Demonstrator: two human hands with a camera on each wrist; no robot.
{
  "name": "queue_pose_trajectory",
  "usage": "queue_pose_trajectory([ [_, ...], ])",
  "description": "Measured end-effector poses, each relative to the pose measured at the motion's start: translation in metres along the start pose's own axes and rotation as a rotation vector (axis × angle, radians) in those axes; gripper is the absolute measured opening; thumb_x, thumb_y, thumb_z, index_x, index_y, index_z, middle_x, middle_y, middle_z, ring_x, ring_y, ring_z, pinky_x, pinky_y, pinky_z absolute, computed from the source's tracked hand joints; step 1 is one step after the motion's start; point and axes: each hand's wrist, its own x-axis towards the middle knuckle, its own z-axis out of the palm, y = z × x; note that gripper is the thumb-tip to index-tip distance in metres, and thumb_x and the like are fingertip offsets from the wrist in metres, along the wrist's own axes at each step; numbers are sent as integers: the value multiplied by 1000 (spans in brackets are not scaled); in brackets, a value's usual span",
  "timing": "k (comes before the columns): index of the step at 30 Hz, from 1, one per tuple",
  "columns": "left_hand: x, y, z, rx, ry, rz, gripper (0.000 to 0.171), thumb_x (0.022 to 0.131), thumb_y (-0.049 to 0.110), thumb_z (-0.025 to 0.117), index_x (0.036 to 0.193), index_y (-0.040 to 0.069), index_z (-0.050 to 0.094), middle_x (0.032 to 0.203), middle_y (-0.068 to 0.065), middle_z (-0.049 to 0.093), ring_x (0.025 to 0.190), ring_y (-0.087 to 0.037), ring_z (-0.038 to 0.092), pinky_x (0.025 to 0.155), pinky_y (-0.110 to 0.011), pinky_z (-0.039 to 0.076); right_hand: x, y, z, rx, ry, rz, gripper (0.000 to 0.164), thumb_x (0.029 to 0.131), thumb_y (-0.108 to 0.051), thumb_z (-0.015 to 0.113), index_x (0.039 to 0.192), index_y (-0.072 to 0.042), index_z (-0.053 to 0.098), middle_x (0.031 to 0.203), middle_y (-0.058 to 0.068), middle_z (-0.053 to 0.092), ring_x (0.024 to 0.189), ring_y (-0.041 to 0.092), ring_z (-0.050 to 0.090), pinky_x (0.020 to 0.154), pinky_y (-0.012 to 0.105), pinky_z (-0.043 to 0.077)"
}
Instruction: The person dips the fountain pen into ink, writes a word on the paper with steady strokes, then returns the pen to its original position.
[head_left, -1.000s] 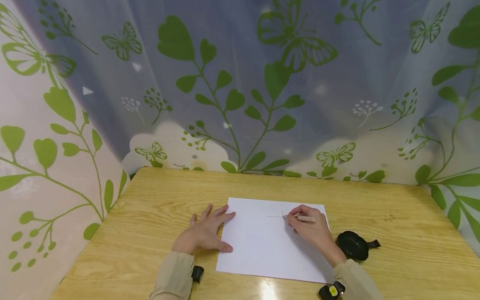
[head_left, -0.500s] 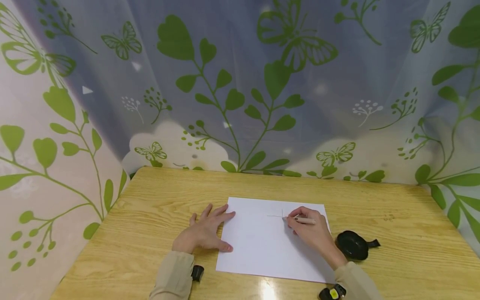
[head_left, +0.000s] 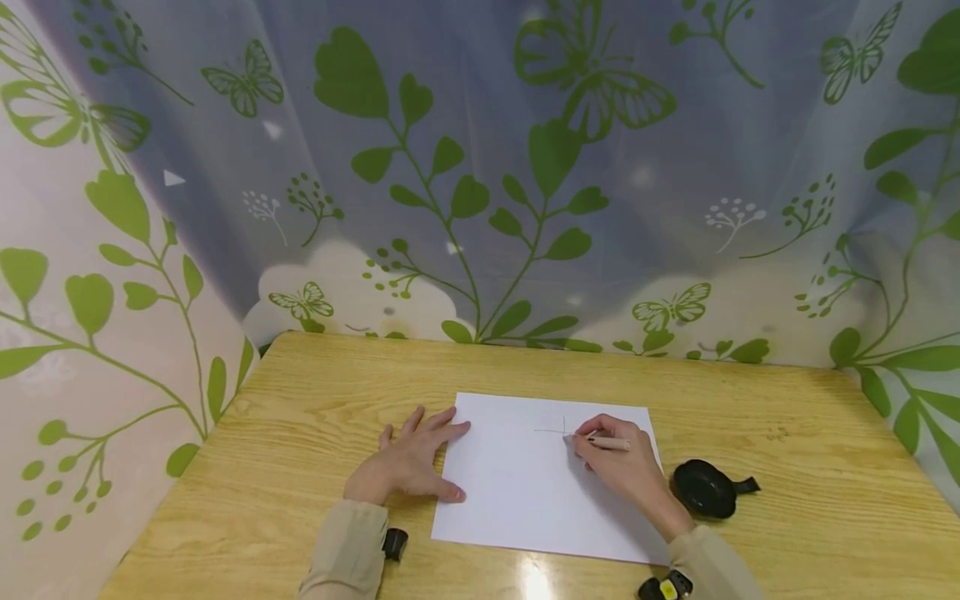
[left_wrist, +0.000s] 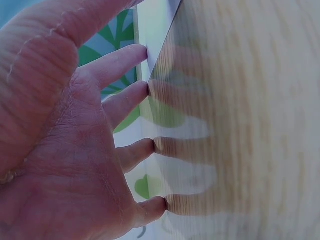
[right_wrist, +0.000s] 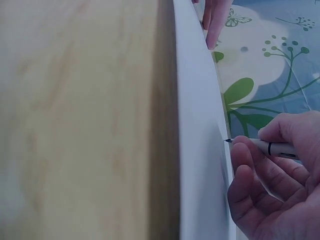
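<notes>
A white sheet of paper lies on the wooden table, with thin dark pen lines crossing near its upper middle. My right hand pinches a light-coloured fine-tip pen over the sheet's right half. In the right wrist view, the dark nib of the pen is right at the paper, and the other fingers curl beneath it. My left hand is spread at the sheet's left edge, thumb and index fingertips on the paper. The left wrist view shows that hand's fingertips resting on the tabletop.
A small black pan-shaped dish with a short handle stands right of the paper. Bare wooden tabletop surrounds the sheet. A curtain printed with green leaves and butterflies hangs behind the table.
My right hand has dipped slightly toward me, and the pen's rear end sits a little lower. More of the crossing lines shows beside the nib. My left hand stays put.
</notes>
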Motion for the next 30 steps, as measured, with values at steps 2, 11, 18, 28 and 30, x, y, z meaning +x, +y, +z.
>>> queue_pose_trajectory([
  [2, 0, 0, 0, 1, 1, 1, 91, 67, 50, 80, 145, 36, 36, 159, 9, 17, 147, -38, 4, 104, -75, 4, 0, -1, 0, -7, 2, -4, 9, 85, -23, 69, 87, -15, 68, 71, 5, 69, 59, 17, 63, 49, 26, 46],
  [11, 1, 0, -2, 5, 3, 0, 91, 67, 51, 80, 145, 36, 35, 159, 10, 17, 147, -38, 4, 104, -75, 5, -2, -1, 1, -1, -2, -13, 8, 85, -23, 70, 87, -15, 68, 72, 4, 70, 59, 16, 64, 49, 25, 46],
  [18, 0, 1, -3, 4, -3, -6, 91, 67, 51, 80, 145, 37, 35, 159, 11, 16, 147, -37, 2, 105, -74, 3, -4, -1, 1, 3, -6, 0, 8, 85, -23, 70, 87, -15, 68, 72, 4, 70, 59, 16, 64, 50, 25, 46],
  [28, 0, -1, -1, 3, -3, -7, 91, 66, 52, 80, 145, 37, 36, 159, 11, 16, 147, -37, 3, 105, -75, 3, -9, -2, 3, -13, -18, 0, 7, 85, -23, 69, 86, -16, 68, 70, 4, 69, 58, 16, 63, 48, 25, 44],
  [30, 0, -1, -1, 3, -3, -7, 91, 67, 53, 80, 145, 37, 35, 159, 11, 16, 147, -37, 2, 105, -74, 3, -10, -3, 3, -18, -19, 1, 7, 85, -22, 69, 86, -16, 67, 69, 4, 69, 58, 16, 62, 48, 25, 44],
])
